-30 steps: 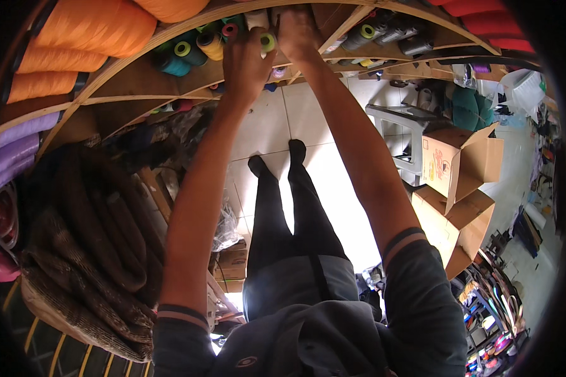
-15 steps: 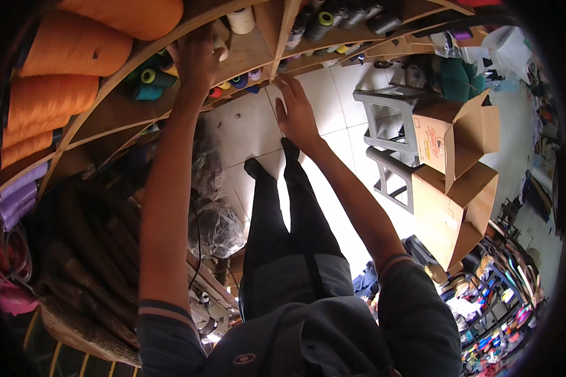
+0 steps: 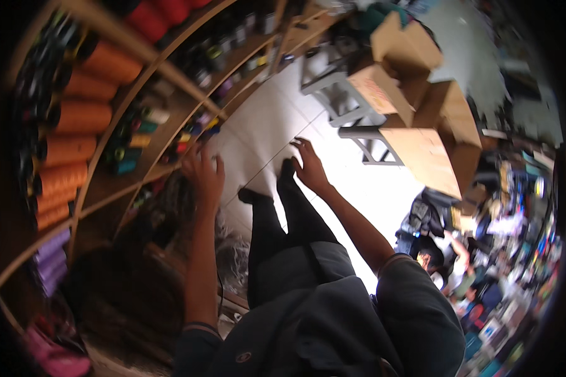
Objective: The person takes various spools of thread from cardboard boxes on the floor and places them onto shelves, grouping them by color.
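Note:
My left hand (image 3: 204, 177) is in the air beside a wooden shelf (image 3: 195, 93), its fingers spread and nothing held. Out over the tiled floor, my right hand (image 3: 309, 166) hangs with slightly bent fingers apart, also holding nothing. Nearest to the left hand, the shelf's small compartments hold several thread cones, among them a teal cone (image 3: 126, 166) and a white cone (image 3: 155, 115). Farther left stands a row of large orange thread cones (image 3: 75, 151). Purple cones (image 3: 50, 264) sit below them, and red cones (image 3: 157, 19) are higher up.
Grey plastic stools (image 3: 336, 94) stand to the right with open cardboard boxes (image 3: 421, 154) on or beside them. Another person (image 3: 449, 261) is at the lower right, near crowded goods. Clear plastic wrapping (image 3: 234, 254) and a pink item (image 3: 53, 349) lie at the left.
My left hand has come down and back from the shelf, its fingers now spread. My right hand is lower too. The view has turned, bringing more of the shelf and another person into sight.

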Action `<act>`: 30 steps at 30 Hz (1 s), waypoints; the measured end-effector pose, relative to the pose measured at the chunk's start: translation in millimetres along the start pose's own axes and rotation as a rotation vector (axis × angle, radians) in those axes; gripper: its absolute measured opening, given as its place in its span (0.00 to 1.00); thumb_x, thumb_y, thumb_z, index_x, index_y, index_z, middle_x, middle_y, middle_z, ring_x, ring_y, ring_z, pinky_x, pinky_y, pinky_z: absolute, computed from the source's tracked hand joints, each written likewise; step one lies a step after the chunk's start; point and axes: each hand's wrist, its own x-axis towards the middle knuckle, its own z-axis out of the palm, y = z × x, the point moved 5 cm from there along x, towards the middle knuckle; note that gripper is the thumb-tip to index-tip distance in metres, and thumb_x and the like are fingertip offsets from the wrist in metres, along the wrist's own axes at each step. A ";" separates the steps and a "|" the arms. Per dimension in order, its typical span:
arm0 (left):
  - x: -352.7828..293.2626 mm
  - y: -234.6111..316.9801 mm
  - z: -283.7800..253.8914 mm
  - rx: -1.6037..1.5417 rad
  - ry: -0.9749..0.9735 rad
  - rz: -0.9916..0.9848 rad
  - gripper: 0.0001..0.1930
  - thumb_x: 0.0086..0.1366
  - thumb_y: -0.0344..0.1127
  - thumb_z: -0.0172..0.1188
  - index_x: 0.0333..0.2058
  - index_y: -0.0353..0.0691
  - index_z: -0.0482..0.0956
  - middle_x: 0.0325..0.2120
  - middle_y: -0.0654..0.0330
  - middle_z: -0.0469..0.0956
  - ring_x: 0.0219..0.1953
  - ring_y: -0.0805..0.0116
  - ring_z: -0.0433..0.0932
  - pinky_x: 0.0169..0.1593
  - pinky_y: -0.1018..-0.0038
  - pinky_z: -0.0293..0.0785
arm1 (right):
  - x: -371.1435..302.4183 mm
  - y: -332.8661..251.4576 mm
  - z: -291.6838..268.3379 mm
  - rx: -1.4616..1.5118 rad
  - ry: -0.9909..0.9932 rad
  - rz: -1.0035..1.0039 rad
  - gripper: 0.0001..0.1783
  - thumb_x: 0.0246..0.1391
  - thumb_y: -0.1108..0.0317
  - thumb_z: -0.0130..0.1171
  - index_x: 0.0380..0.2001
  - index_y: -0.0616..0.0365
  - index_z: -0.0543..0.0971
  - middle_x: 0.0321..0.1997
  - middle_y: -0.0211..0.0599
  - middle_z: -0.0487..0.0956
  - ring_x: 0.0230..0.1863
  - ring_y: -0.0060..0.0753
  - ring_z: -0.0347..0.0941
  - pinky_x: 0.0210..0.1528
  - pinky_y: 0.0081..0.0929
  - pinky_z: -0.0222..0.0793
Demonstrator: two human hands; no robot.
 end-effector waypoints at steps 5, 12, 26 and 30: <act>-65.8 62.9 2.5 -0.121 -0.239 -0.018 0.14 0.53 0.34 0.57 0.40 0.42 0.72 0.41 0.53 0.70 0.47 0.51 0.66 0.52 0.57 0.58 | -59.7 43.2 -95.2 -0.011 0.136 0.173 0.20 0.49 0.76 0.51 0.48 0.57 0.67 0.55 0.47 0.64 0.48 0.53 0.69 0.47 0.41 0.68; -94.7 132.6 10.7 -0.257 -0.359 0.156 0.04 0.50 0.26 0.55 0.28 0.38 0.72 0.31 0.54 0.72 0.41 0.54 0.69 0.48 0.59 0.60 | -116.0 113.0 -193.6 0.005 0.347 0.306 0.20 0.49 0.75 0.53 0.48 0.56 0.68 0.52 0.44 0.65 0.44 0.47 0.71 0.45 0.39 0.69; 38.6 412.9 100.6 -0.659 -0.471 0.393 0.02 0.58 0.22 0.50 0.30 0.35 0.70 0.30 0.53 0.70 0.36 0.54 0.69 0.42 0.64 0.65 | -125.3 212.3 -401.2 -0.203 0.811 0.347 0.18 0.45 0.81 0.53 0.43 0.62 0.71 0.48 0.47 0.70 0.50 0.52 0.65 0.52 0.39 0.63; 96.3 487.5 146.1 -0.718 -0.553 0.581 0.02 0.61 0.25 0.49 0.31 0.34 0.70 0.28 0.52 0.72 0.35 0.53 0.71 0.40 0.64 0.67 | -122.4 260.6 -420.6 -0.230 0.866 0.433 0.15 0.48 0.77 0.53 0.42 0.60 0.72 0.46 0.46 0.70 0.47 0.51 0.66 0.49 0.41 0.64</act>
